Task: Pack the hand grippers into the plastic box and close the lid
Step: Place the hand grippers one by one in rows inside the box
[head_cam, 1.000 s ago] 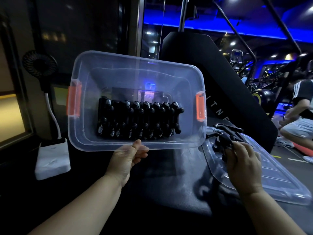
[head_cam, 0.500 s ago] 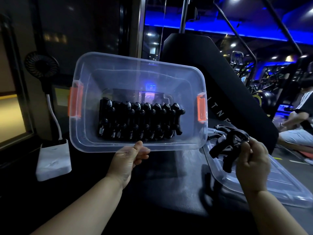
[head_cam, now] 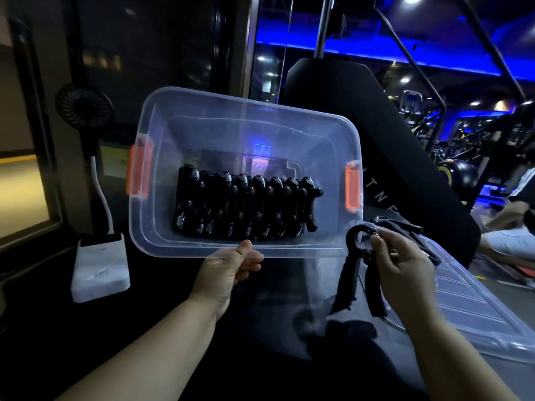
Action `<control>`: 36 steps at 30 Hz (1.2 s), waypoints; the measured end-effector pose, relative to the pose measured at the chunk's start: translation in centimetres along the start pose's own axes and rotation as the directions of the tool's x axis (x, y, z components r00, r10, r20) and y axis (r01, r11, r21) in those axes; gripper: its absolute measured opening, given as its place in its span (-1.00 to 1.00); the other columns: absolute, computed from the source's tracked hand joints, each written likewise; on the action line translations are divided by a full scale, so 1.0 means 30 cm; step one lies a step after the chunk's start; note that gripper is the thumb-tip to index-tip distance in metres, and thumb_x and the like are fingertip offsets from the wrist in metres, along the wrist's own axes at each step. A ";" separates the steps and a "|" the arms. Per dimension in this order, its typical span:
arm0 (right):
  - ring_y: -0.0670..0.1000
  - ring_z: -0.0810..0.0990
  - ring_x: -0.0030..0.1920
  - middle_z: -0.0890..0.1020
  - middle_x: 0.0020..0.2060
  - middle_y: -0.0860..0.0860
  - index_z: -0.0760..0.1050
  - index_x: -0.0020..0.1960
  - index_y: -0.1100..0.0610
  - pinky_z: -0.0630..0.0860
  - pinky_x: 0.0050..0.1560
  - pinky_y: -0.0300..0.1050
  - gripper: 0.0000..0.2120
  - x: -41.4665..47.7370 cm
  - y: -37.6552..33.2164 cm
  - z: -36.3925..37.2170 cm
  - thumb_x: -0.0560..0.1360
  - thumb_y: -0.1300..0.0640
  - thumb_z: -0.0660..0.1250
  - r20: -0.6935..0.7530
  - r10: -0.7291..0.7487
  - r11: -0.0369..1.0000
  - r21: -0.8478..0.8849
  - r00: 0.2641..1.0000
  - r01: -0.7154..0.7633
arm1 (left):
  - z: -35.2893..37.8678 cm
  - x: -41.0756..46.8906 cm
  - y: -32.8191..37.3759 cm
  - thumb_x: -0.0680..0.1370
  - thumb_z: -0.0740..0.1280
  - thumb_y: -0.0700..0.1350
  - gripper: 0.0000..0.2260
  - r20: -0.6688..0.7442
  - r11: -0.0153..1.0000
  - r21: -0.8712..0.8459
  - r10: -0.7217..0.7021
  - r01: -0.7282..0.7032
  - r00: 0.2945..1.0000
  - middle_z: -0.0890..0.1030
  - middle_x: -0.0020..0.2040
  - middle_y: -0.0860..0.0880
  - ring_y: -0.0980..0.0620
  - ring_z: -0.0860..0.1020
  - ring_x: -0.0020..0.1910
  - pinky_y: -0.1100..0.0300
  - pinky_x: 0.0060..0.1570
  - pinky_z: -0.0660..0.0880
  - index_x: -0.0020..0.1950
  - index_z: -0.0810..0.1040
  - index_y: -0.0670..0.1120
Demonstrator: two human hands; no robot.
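1. While the left hand [head_cam: 228, 273] grips the near rim of the plastic box [head_cam: 246, 110], thumb on top and fingers curled beneath, with its open mouth tipped toward the person, the right hand [head_cam: 405, 270] pinches one black hand gripper [head_cam: 344, 279] by its looped head, handles dangling below the fingertips.
2. A good move would probably carry that gripper up and left of the right fingers into the gap at the row's right end, handles aligned with its neighbours.
3. The packed hand grippers [head_cam: 246, 206] lie side by side beyond the left thumb: black, knobbed, with small silver springs.
4. The lid [head_cam: 469, 302] lies flat beneath the right wrist; spare grippers [head_cam: 402, 227] sit just past those fingers.
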State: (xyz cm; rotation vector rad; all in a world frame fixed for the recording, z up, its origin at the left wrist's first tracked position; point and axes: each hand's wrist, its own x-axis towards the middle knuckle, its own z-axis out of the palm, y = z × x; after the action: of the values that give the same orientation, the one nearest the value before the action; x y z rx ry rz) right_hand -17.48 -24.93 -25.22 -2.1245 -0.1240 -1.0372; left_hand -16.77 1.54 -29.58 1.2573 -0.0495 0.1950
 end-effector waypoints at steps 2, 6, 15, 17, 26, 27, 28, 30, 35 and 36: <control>-0.03 0.57 -0.16 0.57 -0.20 -0.12 0.46 0.02 0.00 0.37 -0.21 -0.23 -0.88 0.007 -0.024 -0.007 0.51 0.10 0.35 0.056 0.062 0.998 0.011 0.997 -0.063 | 0.001 -0.003 0.003 0.53 0.29 -0.02 -0.74 -0.001 1.000 -0.006 0.003 -0.003 1.000 0.71 -0.18 -0.06 0.06 0.63 -0.24 0.20 -0.14 0.44 -0.23 0.63 -0.15; -0.04 0.48 -0.25 0.54 -0.29 -0.12 0.44 -0.07 0.06 0.31 -0.29 -0.19 -0.84 0.037 -0.025 -0.032 0.44 0.14 0.41 0.265 0.170 0.985 -0.084 0.949 -0.153 | 0.004 -0.005 0.008 0.53 0.29 -0.02 -0.74 -0.002 1.000 -0.018 0.002 -0.002 1.000 0.71 -0.20 -0.06 0.07 0.62 -0.26 0.21 -0.16 0.44 -0.22 0.62 -0.16; -0.10 0.51 -0.41 0.66 -0.29 0.02 0.52 -0.06 -0.12 0.45 -0.34 -0.21 -0.64 0.074 -0.059 -0.066 0.38 0.32 0.47 0.590 0.177 0.969 0.035 0.788 -0.244 | -0.004 -0.011 0.007 0.57 0.24 -0.07 -0.74 0.023 0.999 -0.049 0.024 -0.023 0.999 0.70 -0.17 -0.06 0.07 0.63 -0.18 0.22 -0.13 0.45 -0.16 0.63 -0.18; -0.13 0.49 -0.44 0.66 -0.27 0.04 0.48 -0.11 -0.10 0.38 -0.42 -0.31 -0.65 0.094 -0.086 -0.067 0.37 0.33 0.47 0.540 0.123 0.984 0.041 0.833 -0.172 | -0.006 -0.010 0.004 0.55 0.25 -0.06 -0.75 0.024 0.998 -0.067 0.022 -0.021 0.999 0.70 -0.14 -0.08 0.04 0.64 -0.14 0.21 -0.10 0.46 -0.16 0.64 -0.18; -0.11 0.52 -0.35 0.65 -0.19 0.00 0.52 -0.05 -0.06 0.41 -0.32 -0.32 -0.71 0.241 -0.298 -0.006 0.35 0.23 0.51 0.278 -0.176 0.983 0.096 0.944 0.155 | -0.009 0.004 -0.003 0.48 0.26 0.02 -0.69 0.044 0.996 -0.084 0.013 -0.009 0.999 0.70 -0.15 -0.11 0.04 0.63 -0.17 0.21 -0.12 0.45 -0.14 0.65 -0.21; -0.15 0.50 -0.38 0.64 -0.21 -0.04 0.52 -0.06 -0.08 0.41 -0.32 -0.34 -0.72 0.260 -0.315 0.021 0.36 0.23 0.49 0.251 -0.193 0.980 0.098 0.949 0.173 | -0.009 0.005 -0.002 0.45 0.27 0.03 -0.67 0.048 0.996 -0.087 0.012 -0.008 0.999 0.70 -0.15 -0.11 0.04 0.63 -0.18 0.22 -0.13 0.45 -0.14 0.65 -0.21; -0.17 0.50 -0.40 0.62 -0.25 -0.10 0.53 -0.06 -0.10 0.40 -0.33 -0.37 -0.72 0.280 -0.328 0.054 0.37 0.23 0.48 0.233 -0.202 0.979 0.087 0.951 0.187 | -0.009 0.005 0.000 0.42 0.27 0.05 -0.65 0.050 0.996 -0.088 0.013 -0.008 0.999 0.70 -0.15 -0.10 0.04 0.63 -0.18 0.22 -0.13 0.46 -0.13 0.65 -0.22; -0.22 0.52 -0.35 0.57 -0.30 -0.19 0.57 0.03 -0.07 0.40 -0.26 -0.45 -0.73 0.319 -0.343 0.126 0.39 0.20 0.46 0.222 -0.245 0.968 -0.004 0.944 0.252 | -0.011 0.005 0.001 0.40 0.26 0.08 -0.62 0.053 0.997 -0.079 0.018 -0.014 0.998 0.70 -0.13 -0.10 0.04 0.64 -0.17 0.23 -0.14 0.47 -0.11 0.65 -0.22; 0.16 0.59 -0.02 0.65 -0.05 0.06 0.57 0.18 -0.01 0.45 -0.03 -0.06 -0.71 0.418 -0.331 0.322 0.47 0.16 0.38 0.268 -0.383 0.881 -0.181 0.884 0.437 | -0.009 0.004 0.001 0.37 0.27 0.09 -0.63 0.041 0.995 -0.101 0.009 -0.005 0.999 0.71 -0.16 -0.07 0.07 0.64 -0.21 0.26 -0.17 0.46 -0.13 0.64 -0.19; 0.20 0.58 -0.01 0.64 -0.02 0.10 0.57 0.19 0.00 0.43 -0.04 -0.05 -0.72 0.439 -0.320 0.359 0.49 0.16 0.37 0.287 -0.404 0.859 -0.207 0.869 0.468 | -0.009 0.005 0.000 0.37 0.28 0.09 -0.64 0.036 0.993 -0.114 0.008 -0.004 0.999 0.71 -0.16 -0.07 0.07 0.64 -0.21 0.25 -0.17 0.45 -0.14 0.64 -0.19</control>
State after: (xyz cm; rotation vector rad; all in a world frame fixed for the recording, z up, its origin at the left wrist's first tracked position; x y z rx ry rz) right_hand -5.57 -13.90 -14.37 -2.5381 -0.6454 -1.1005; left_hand -16.65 1.81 -29.63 1.1470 -0.0949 0.1724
